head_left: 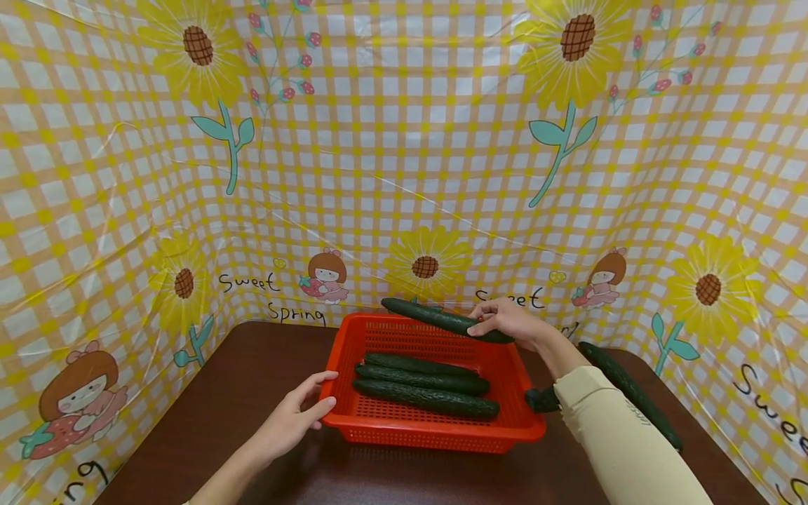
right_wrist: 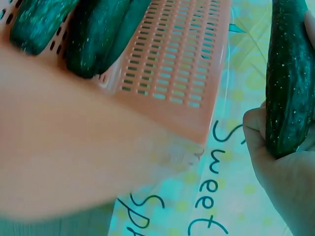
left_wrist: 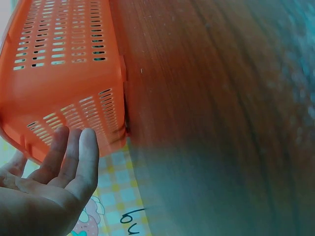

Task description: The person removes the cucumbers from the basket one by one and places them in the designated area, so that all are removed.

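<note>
Long dark-green bumpy cucumber [head_left: 434,318] is up over the back of the red slotted plastic basket [head_left: 435,428]; right hand [head_left: 510,322] has its grip closed round one end; left hand [head_left: 292,415] rests at the basket's left end, grip loose; three similar cucumbers [head_left: 419,380] lie inside; two others [head_left: 639,400] sit right of it on the dark-brown wood-grain counter [head_left: 252,358].

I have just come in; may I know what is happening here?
A person's right hand holds a cucumber, raised at the far side of a red basket. The left hand touches its left rim. Three other cucumbers lie side by side inside. To the basket's right, one more cucumber is partly hidden by the sleeve, and another cucumber lies farther right on the table.
</note>
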Tool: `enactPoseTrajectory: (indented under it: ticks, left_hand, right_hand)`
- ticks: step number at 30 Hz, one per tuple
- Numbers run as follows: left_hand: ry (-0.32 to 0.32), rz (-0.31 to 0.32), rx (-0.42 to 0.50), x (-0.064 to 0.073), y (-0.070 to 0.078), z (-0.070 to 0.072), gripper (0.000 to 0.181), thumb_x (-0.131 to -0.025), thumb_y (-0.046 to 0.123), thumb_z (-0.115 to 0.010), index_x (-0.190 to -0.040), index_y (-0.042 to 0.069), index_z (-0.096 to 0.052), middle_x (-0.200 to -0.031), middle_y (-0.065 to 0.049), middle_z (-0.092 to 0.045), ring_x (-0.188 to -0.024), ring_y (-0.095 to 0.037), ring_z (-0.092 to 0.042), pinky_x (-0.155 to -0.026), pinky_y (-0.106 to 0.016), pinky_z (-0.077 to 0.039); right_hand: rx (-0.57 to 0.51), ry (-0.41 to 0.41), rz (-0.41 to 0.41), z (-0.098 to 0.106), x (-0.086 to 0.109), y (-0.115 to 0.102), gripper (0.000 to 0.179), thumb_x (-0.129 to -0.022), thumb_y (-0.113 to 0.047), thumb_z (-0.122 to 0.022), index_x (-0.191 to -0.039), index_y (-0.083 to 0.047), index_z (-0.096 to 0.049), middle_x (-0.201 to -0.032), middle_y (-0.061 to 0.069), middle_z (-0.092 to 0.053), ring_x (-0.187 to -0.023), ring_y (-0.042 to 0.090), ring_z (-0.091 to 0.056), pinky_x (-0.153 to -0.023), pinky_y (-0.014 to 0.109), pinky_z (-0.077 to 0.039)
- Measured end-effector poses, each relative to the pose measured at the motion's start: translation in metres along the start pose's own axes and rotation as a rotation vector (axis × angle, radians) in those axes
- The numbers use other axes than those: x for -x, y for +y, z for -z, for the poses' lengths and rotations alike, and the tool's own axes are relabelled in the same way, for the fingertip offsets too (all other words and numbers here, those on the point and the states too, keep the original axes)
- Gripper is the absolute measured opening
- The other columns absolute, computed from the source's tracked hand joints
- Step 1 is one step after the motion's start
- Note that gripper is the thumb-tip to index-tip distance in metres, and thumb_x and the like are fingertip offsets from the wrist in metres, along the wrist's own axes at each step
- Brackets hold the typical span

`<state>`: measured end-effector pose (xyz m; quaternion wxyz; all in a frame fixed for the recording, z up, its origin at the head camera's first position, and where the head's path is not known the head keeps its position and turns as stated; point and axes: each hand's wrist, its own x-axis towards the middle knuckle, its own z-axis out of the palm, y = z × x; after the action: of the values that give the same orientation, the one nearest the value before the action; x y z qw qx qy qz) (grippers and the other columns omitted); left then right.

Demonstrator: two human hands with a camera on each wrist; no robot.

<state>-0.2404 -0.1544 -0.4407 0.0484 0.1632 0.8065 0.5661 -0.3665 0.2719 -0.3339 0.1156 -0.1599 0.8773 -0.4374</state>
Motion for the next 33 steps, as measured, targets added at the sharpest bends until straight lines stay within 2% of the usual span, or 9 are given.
enactPoseTrajectory:
  ticks: [8, 14, 19, 23, 26, 28, 30, 33]
  left_hand:
    - [-0.007, -0.004, 0.004, -0.002, -0.001, 0.000, 0.046, -0.102, 0.025, -0.061, -0.145, 0.016, -0.048, -0.128, -0.022, -0.059, -0.095, -0.024, -0.061, -0.075, -0.035, -0.057]
    - [-0.005, -0.005, -0.007, -0.001, -0.001, 0.000, 0.047, -0.102, 0.025, -0.060, -0.146, 0.016, -0.048, -0.127, -0.022, -0.059, -0.095, -0.023, -0.061, -0.074, -0.032, -0.056]
    - [-0.001, -0.004, -0.013, 0.000, -0.002, 0.000, 0.046, -0.102, 0.026, -0.060, -0.146, 0.016, -0.048, -0.127, -0.021, -0.059, -0.095, -0.023, -0.060, -0.074, -0.032, -0.056]
    - [0.000, 0.000, -0.010, 0.000, -0.001, -0.001, 0.047, -0.102, 0.026, -0.060, -0.146, 0.016, -0.048, -0.127, -0.021, -0.059, -0.095, -0.023, -0.061, -0.075, -0.034, -0.057]
    - [0.001, 0.000, -0.007, 0.000, 0.000, -0.001, 0.047, -0.102, 0.026, -0.060, -0.146, 0.016, -0.048, -0.127, -0.021, -0.059, -0.096, -0.023, -0.061, -0.076, -0.035, -0.057]
    - [0.002, 0.001, -0.006, 0.000, 0.000, -0.001, 0.047, -0.102, 0.026, -0.061, -0.146, 0.016, -0.048, -0.128, -0.021, -0.059, -0.096, -0.023, -0.061, -0.076, -0.035, -0.057]
    - [0.003, 0.002, -0.006, 0.000, 0.000, -0.001, 0.047, -0.102, 0.026, -0.061, -0.146, 0.016, -0.048, -0.128, -0.021, -0.059, -0.096, -0.023, -0.061, -0.076, -0.035, -0.057]
    - [0.003, 0.005, 0.001, 0.000, 0.000, -0.001, 0.047, -0.101, 0.026, -0.061, -0.146, 0.016, -0.048, -0.129, -0.020, -0.059, -0.097, -0.023, -0.060, -0.076, -0.035, -0.057]
  right_hand:
    - [-0.022, 0.038, -0.011, 0.010, 0.017, -0.004, 0.044, -0.091, -0.028, -0.074, -0.122, 0.001, -0.060, -0.158, 0.027, -0.031, -0.146, 0.050, -0.025, -0.112, 0.066, -0.030]
    - [-0.035, 0.097, -0.017, 0.016, 0.027, -0.003, 0.035, -0.092, -0.029, -0.074, -0.108, -0.001, -0.060, -0.155, 0.025, -0.039, -0.146, 0.051, -0.024, -0.114, 0.067, -0.027]
    - [-0.043, 0.139, -0.025, 0.020, 0.035, 0.001, 0.038, -0.093, -0.029, -0.072, -0.115, 0.000, -0.062, -0.153, 0.026, -0.040, -0.143, 0.048, -0.028, -0.112, 0.066, -0.029]
    - [-0.032, 0.194, -0.045, 0.024, 0.045, 0.005, 0.043, -0.092, -0.032, -0.073, -0.119, 0.000, -0.063, -0.152, 0.026, -0.041, -0.140, 0.045, -0.033, -0.107, 0.060, -0.038]
    - [-0.042, 0.229, -0.050, 0.026, 0.052, 0.009, 0.042, -0.092, -0.032, -0.074, -0.116, 0.001, -0.062, -0.136, 0.024, -0.053, -0.122, 0.041, -0.051, -0.093, 0.048, -0.050]
    - [-0.060, 0.243, -0.055, 0.027, 0.056, 0.012, 0.041, -0.092, -0.032, -0.074, -0.115, 0.000, -0.063, -0.121, 0.017, -0.060, -0.107, 0.035, -0.059, -0.082, 0.041, -0.054]
    - [-0.079, 0.253, -0.058, 0.028, 0.060, 0.014, 0.040, -0.092, -0.031, -0.074, -0.113, 0.001, -0.063, -0.107, 0.011, -0.064, -0.092, 0.030, -0.062, -0.074, 0.037, -0.055]
    - [-0.082, 0.294, -0.069, 0.029, 0.065, 0.019, 0.041, -0.091, -0.032, -0.075, -0.114, -0.001, -0.064, -0.102, 0.004, -0.063, -0.087, 0.023, -0.062, -0.073, 0.035, -0.055]
